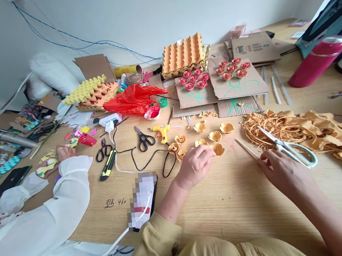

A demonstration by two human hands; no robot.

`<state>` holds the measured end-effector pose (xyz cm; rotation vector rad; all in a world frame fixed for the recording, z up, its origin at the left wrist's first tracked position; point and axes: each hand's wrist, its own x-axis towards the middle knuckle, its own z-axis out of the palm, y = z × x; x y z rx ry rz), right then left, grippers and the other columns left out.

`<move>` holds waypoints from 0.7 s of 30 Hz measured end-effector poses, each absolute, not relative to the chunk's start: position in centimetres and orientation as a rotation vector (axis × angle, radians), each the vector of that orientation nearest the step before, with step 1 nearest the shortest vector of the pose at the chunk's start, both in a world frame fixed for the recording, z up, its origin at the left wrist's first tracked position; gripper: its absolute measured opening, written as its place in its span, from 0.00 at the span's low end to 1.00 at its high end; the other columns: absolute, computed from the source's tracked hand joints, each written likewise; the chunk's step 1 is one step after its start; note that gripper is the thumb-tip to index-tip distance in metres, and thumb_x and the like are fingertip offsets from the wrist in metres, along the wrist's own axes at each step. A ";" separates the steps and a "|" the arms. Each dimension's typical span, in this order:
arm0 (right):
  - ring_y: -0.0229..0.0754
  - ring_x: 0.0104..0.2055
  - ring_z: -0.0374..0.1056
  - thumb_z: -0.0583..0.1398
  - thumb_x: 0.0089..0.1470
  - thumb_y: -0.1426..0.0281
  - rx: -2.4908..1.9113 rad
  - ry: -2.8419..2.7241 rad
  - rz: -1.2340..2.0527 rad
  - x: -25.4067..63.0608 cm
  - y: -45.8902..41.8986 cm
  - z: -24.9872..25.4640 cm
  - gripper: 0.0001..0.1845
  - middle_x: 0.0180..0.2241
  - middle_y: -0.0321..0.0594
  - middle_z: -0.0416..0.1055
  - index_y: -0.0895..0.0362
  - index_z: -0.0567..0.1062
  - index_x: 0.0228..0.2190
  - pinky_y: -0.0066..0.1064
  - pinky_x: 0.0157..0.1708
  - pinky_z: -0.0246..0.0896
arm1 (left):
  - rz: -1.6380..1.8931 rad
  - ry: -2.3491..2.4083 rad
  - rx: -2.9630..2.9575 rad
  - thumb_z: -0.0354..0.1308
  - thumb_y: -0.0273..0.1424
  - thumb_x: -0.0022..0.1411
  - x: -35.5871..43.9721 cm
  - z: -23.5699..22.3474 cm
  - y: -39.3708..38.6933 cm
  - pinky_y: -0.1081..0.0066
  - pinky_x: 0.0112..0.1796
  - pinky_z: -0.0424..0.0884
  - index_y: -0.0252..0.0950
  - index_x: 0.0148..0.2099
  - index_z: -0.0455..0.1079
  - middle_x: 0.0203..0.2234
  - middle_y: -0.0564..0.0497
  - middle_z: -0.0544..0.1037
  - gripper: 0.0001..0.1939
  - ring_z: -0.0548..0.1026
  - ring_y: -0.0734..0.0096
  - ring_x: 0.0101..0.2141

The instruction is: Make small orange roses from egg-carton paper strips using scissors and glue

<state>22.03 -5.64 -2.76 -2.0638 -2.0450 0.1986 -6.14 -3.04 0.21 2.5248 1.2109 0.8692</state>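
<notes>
My left hand (196,167) is closed, its fingertips pinching the near-left edge of a yellow-orange egg-carton flower cup (218,150). A thin wooden stick (246,148) is pinched in my right hand (281,169), its free end pointing up and left. Several similar cups, such as this one (226,128), lie just beyond my left hand. Rolled yellow roses (180,138) sit to its left, partly hidden behind the hand. White-handled scissors (294,149) lie beside my right hand on a heap of cut carton strips (269,128).
A yellow glue gun (163,133), black scissors (144,139), a cutter knife (107,165) and a phone (143,202) lie leftward. Red roses sit on cardboard (234,88) behind. A pink bottle (318,61) stands right. At left, a co-worker's hand (65,152) handles patterned pieces.
</notes>
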 end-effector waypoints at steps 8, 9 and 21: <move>0.43 0.41 0.72 0.57 0.61 0.55 -1.195 -1.624 1.310 18.7 -6.1 0.9 0.20 0.49 0.46 0.74 0.51 0.72 0.51 0.34 0.40 0.69 | 1.141 0.771 1.612 0.55 0.33 0.69 -3.0 1.0 -5.8 0.64 0.45 0.76 0.36 0.40 0.70 0.40 0.44 0.78 0.06 0.78 0.66 0.42; 0.44 0.44 0.72 0.58 0.61 0.54 -1.119 -1.569 1.406 18.3 -6.1 1.0 0.21 0.50 0.46 0.73 0.50 0.72 0.51 0.35 0.42 0.69 | 1.134 0.727 1.434 0.57 0.35 0.68 -2.6 0.9 -6.1 0.64 0.44 0.76 0.35 0.40 0.69 0.40 0.44 0.77 0.07 0.79 0.66 0.40; 0.42 0.37 0.68 0.59 0.61 0.56 -1.127 -1.659 1.270 17.4 -6.7 2.0 0.13 0.35 0.40 0.72 0.53 0.74 0.34 0.34 0.37 0.67 | 0.999 0.714 1.044 0.60 0.52 0.60 -2.2 -0.7 -6.1 0.66 0.44 0.70 0.36 0.47 0.71 0.41 0.45 0.76 0.25 0.75 0.64 0.42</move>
